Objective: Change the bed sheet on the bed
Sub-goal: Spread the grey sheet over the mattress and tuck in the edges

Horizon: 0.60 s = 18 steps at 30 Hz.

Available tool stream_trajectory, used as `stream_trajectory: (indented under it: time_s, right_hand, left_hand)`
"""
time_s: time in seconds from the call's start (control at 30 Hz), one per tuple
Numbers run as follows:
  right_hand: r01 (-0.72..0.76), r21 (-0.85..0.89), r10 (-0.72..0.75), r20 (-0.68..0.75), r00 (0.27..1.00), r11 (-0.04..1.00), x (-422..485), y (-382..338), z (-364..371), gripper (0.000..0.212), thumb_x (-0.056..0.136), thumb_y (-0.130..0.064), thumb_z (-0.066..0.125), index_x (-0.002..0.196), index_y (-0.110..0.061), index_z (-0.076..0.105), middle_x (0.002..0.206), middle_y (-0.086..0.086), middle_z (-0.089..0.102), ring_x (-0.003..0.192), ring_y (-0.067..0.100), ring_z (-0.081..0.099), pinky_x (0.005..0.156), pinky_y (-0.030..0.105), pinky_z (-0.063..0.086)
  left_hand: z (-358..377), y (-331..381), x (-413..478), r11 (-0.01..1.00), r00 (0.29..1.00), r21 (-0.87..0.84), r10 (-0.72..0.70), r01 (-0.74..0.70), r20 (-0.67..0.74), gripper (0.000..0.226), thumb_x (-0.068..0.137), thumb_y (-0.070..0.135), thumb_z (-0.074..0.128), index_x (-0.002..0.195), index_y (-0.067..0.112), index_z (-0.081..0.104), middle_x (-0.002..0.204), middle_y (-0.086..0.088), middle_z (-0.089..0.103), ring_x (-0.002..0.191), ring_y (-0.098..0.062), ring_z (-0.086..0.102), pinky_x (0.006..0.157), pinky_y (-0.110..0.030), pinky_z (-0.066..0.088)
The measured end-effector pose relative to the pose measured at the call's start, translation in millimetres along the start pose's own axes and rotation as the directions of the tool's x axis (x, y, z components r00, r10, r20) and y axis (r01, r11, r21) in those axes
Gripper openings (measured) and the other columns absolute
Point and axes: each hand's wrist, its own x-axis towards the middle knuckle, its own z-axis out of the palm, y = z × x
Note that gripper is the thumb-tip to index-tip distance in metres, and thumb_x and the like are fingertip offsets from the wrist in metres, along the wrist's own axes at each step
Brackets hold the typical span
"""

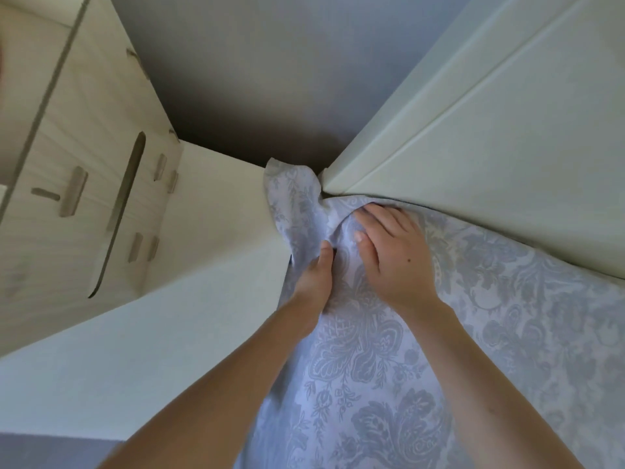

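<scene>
A pale wood cabinet (77, 184) with slot handles stands at left; a grey wall (243, 69) rises right of the cabinet; grey floor (50, 451) shows below it.

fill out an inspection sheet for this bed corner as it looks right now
surface: pale blue floral fabric bed sheet spread over the bed, bunched at the corner
job's things: the sheet's loose corner sticks up beside the cream headboard panel
clutter: nothing seen
grippers: left hand pinches the sheet edge; right hand presses flat on the sheet
cables: nothing seen
surroundings: light wooden cabinet with slot handles; grey wall
</scene>
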Motion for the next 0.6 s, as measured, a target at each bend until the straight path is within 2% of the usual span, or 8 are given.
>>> stream_trajectory:
  time_s: [0.1, 0.2, 0.3, 0.4, 0.47, 0.53, 0.6]
  right_hand:
    - [-0.017, 0.094, 0.016, 0.005, 1.0, 0.995, -4, 11, -7, 0.038, 0.097, -0.022, 0.037, 0.117, -0.003, 0.064, 0.119, 0.008, 0.064, 0.113, 0.025, 0.057, 0.101, 0.038, 0.041]
    - [-0.074, 0.098, 0.072, 0.025, 0.997, 0.992, -10, 28, -14, 0.041, 0.097, -0.027, 0.036, 0.117, -0.005, 0.065, 0.122, 0.008, 0.064, 0.117, 0.023, 0.057, 0.104, 0.04, 0.04]
    - [-0.107, 0.065, 0.1, 0.112, 0.989, 0.992, -15, 40, -12, 0.046, 0.097, -0.03, 0.032, 0.122, -0.008, 0.063, 0.128, 0.006, 0.061, 0.121, 0.023, 0.054, 0.106, 0.047, 0.037]
    - [-0.122, 0.085, 0.11, 0.134, 0.985, 0.989, -18, 42, -7, 0.049, 0.097, -0.032, 0.029, 0.126, -0.007, 0.059, 0.131, 0.006, 0.058, 0.124, 0.022, 0.051, 0.106, 0.05, 0.036]
    - [-0.155, 0.123, 0.142, 0.106, 0.984, 0.98, -15, 38, -8, 0.049, 0.097, -0.032, 0.029, 0.128, -0.008, 0.058, 0.131, 0.005, 0.059, 0.123, 0.02, 0.051, 0.107, 0.046, 0.037]
    - [-0.144, 0.122, 0.136, 0.069, 0.988, 0.982, -12, 35, -12, 0.047, 0.097, -0.031, 0.031, 0.127, -0.008, 0.059, 0.129, 0.005, 0.06, 0.121, 0.02, 0.051, 0.107, 0.037, 0.036]
    - [-0.097, 0.111, 0.095, 0.028, 0.995, 0.989, -10, 32, -17, 0.044, 0.097, -0.029, 0.035, 0.124, -0.008, 0.062, 0.126, 0.005, 0.061, 0.116, 0.02, 0.052, 0.104, 0.032, 0.036]
  left_hand:
    - [11, 11, 8, 0.99, 0.998, -0.136, -0.042, 0.047, 0.042, 0.065, 0.089, 0.07, 0.023, 0.124, 0.03, 0.059, 0.116, 0.002, 0.066, 0.109, -0.015, 0.06, 0.102, -0.037, 0.044]
    - [10, 10, 15, 0.987, 1.0, -0.157, -0.012, 0.016, 0.025, 0.065, 0.092, 0.067, 0.016, 0.128, 0.031, 0.056, 0.122, 0.002, 0.063, 0.113, -0.017, 0.058, 0.103, -0.036, 0.043]
    - [14, 4, 20, 0.994, 1.0, -0.108, 0.004, -0.006, -0.019, 0.081, 0.075, 0.083, 0.02, 0.129, 0.035, 0.055, 0.128, 0.003, 0.059, 0.117, -0.019, 0.054, 0.106, -0.041, 0.04]
    - [16, 4, 23, 0.995, 0.999, -0.093, 0.019, -0.022, -0.035, 0.089, 0.066, 0.089, 0.024, 0.127, 0.034, 0.056, 0.125, 0.003, 0.06, 0.116, -0.019, 0.054, 0.105, -0.041, 0.04]
    - [12, 11, 22, 0.996, 1.0, -0.082, 0.015, -0.016, -0.003, 0.097, 0.059, 0.093, 0.028, 0.128, 0.032, 0.056, 0.126, 0.003, 0.059, 0.118, -0.018, 0.053, 0.107, -0.038, 0.037]
    - [12, 16, 22, 0.995, 0.998, -0.101, 0.027, -0.022, 0.053, 0.089, 0.069, 0.089, 0.027, 0.128, 0.03, 0.057, 0.125, 0.002, 0.061, 0.116, -0.015, 0.056, 0.101, -0.031, 0.041]
    - [17, 16, 15, 0.988, 0.992, -0.154, 0.045, -0.026, 0.122, 0.079, 0.078, 0.083, 0.026, 0.122, 0.028, 0.062, 0.117, -0.001, 0.067, 0.108, -0.016, 0.062, 0.095, -0.032, 0.047]
